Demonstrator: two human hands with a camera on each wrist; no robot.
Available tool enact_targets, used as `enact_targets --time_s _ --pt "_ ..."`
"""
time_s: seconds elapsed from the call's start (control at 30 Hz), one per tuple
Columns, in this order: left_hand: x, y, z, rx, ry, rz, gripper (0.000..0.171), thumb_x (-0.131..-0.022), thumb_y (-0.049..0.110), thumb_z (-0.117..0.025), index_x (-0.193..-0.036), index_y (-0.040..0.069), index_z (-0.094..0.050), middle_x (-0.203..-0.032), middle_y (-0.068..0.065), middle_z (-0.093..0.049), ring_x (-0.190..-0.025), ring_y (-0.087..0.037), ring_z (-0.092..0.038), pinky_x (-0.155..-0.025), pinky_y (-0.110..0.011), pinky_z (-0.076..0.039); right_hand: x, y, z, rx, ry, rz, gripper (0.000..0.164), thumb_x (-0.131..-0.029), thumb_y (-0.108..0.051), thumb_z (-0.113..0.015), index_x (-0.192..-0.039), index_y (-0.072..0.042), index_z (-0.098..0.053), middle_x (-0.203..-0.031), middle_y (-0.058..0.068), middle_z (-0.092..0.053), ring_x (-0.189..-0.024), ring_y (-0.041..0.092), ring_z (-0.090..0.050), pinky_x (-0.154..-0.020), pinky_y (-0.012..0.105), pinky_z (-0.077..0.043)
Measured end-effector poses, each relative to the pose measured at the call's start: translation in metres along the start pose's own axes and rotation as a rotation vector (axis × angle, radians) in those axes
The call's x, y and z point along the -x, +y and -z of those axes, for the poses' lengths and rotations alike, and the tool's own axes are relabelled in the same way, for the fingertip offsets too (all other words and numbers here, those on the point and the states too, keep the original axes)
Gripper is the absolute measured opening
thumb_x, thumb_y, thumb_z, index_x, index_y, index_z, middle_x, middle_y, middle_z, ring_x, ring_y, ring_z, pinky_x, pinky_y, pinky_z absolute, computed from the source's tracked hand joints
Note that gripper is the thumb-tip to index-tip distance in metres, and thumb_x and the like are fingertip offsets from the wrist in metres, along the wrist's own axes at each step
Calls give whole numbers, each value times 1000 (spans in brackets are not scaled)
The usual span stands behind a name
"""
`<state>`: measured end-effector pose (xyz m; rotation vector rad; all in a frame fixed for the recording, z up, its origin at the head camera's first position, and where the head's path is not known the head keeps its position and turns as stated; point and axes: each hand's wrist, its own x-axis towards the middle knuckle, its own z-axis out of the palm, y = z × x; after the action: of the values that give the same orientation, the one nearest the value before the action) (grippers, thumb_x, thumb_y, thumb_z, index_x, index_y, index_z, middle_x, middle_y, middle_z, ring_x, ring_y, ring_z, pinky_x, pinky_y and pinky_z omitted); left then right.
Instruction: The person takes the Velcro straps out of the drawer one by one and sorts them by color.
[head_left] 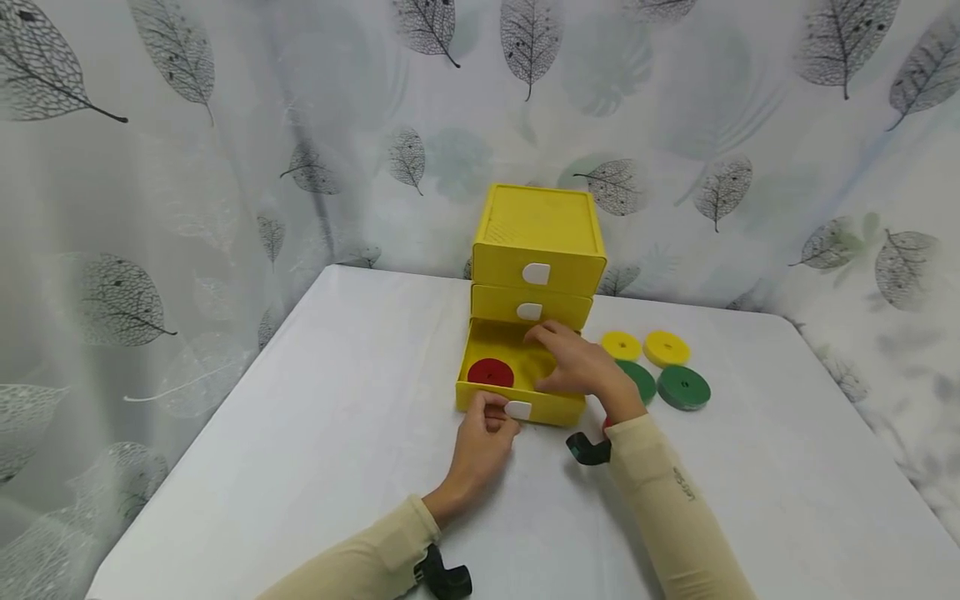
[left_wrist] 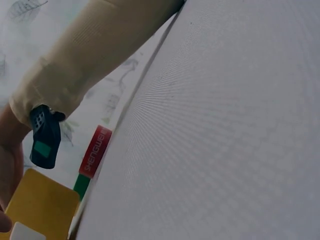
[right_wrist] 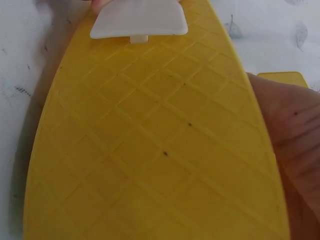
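A yellow cabinet (head_left: 542,221) has its bottom drawer (head_left: 555,410) pulled out. Inside that drawer, on the left, lies a red roll of tape (head_left: 491,372). My left hand (head_left: 478,446) is at the drawer's front, its curled fingers and thumb holding at the white handle (head_left: 518,409). Reaching over the drawer's right half, my right hand (head_left: 577,362) has its fingers bent and spread, with nothing visible between them. The right wrist view shows the yellow drawer front (right_wrist: 150,125) close up, with part of the right hand (right_wrist: 295,135) behind it.
Two yellow rolls (head_left: 666,348) and two green rolls (head_left: 684,387) stand right of the cabinet. A red roll (left_wrist: 95,151) is mostly hidden by the right wrist in the head view. A leaf-patterned curtain (head_left: 360,167) hangs behind the white table (head_left: 360,375).
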<state>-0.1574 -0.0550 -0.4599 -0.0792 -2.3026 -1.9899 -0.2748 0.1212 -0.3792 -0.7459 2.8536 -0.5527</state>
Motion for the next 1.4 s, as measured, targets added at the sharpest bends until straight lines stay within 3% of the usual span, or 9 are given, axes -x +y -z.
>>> enact_targets --time_s 0.17,0.57,0.93,1.4 --pt "1 2 1 -3 -6 1 27 -96 9 -64 -121 4 -56 -106 -8 -61 -90 -19 -62 -84 -30 -52 -8 -2 -5 6 -23 -3 69 -80 -23 -89 -140 -12 -59 -145 9 -51 -124 31 -51 -103 59 -47" --pt "0 2 1 9 -9 -2 26 -96 9 -63 -121 5 -56 -109 -10 -62 -93 -19 -62 -87 -31 -53 -24 -13 -16 2 -59 79 72 -80 -27 -91 -142 -11 -57 -142 9 -55 -127 29 -50 -106 58 -45" --pt "1 4 3 -4 4 -36 27 -93 5 -63 -120 3 -57 -108 -13 -63 -92 -20 -64 -86 -31 -52 -38 -16 -29 31 -97 133 67 -82 -24 -88 -141 -13 -58 -141 7 -56 -125 26 -53 -101 53 -50" --pt "0 4 2 -25 9 -30 28 -92 5 -63 -118 2 -57 -107 -14 -63 -91 -20 -64 -86 -32 -52 -42 -12 -32 8 -135 276 59 -87 -14 -82 -141 -6 -60 -136 8 -61 -122 27 -56 -108 46 -45"
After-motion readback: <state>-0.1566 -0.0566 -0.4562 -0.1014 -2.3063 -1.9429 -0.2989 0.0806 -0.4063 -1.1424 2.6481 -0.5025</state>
